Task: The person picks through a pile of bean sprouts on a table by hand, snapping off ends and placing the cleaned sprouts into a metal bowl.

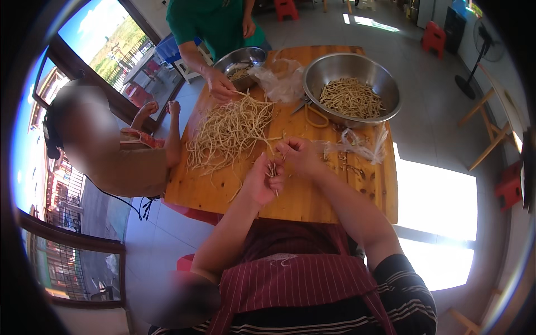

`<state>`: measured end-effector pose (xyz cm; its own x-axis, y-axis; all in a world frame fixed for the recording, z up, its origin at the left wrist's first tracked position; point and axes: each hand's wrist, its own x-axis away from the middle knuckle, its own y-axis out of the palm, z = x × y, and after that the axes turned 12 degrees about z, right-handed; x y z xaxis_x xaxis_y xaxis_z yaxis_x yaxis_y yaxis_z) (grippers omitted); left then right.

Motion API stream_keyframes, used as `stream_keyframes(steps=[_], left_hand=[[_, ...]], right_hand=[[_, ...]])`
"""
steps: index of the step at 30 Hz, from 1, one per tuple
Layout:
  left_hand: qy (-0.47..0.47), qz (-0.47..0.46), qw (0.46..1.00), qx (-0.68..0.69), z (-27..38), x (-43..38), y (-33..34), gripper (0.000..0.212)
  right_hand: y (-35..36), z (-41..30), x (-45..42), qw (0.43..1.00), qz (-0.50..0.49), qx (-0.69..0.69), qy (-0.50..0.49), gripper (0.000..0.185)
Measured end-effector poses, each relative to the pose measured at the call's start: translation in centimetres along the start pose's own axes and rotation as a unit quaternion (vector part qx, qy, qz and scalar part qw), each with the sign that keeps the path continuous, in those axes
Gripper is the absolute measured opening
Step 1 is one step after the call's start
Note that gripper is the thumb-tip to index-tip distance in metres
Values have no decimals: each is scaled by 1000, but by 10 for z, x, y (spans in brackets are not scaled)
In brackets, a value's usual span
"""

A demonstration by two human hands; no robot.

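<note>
My left hand (263, 182) is closed around a small bunch of short stem pieces (272, 169), their cut ends poking out between the fingers. Just beside it, my right hand (302, 158) pinches a thin stem between thumb and fingertips, though the fingers partly hide it. Beyond my left hand lies a tangled heap of long, pale stringy stems or roots (230, 130). Past my right hand stands a large steel bowl (307, 79) holding many short cut pieces (351, 98). A pair of scissors with yellow handles (317, 117) rests against the bowl's near side.
Across the wooden table (368, 201), a person in green has a hand (220, 86) at the heap, beside a smaller steel bowl (255, 54). Another person's arm (172, 138) is at the left edge. Plastic bags (282, 81) and dark scraps (356, 171) lie about.
</note>
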<state>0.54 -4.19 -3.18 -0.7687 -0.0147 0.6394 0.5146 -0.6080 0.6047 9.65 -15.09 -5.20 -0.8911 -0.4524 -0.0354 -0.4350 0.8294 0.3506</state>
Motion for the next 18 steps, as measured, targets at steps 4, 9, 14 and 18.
stream_keyframes(steps=[4, 9, 14, 18], left_hand=[[119, 25, 992, -30, 35, -9, 43, 29], [216, -112, 966, -85, 92, -42, 146, 31], [313, 12, 899, -305, 98, -31, 230, 36], [429, 30, 768, -475, 96, -53, 205, 33]], right_hand=[[-17, 8, -19, 990, 137, 23, -6, 18], [-18, 6, -20, 989, 144, 19, -1, 21], [-24, 8, -20, 987, 152, 17, -51, 19], [-21, 16, -25, 986, 153, 10, -71, 20]])
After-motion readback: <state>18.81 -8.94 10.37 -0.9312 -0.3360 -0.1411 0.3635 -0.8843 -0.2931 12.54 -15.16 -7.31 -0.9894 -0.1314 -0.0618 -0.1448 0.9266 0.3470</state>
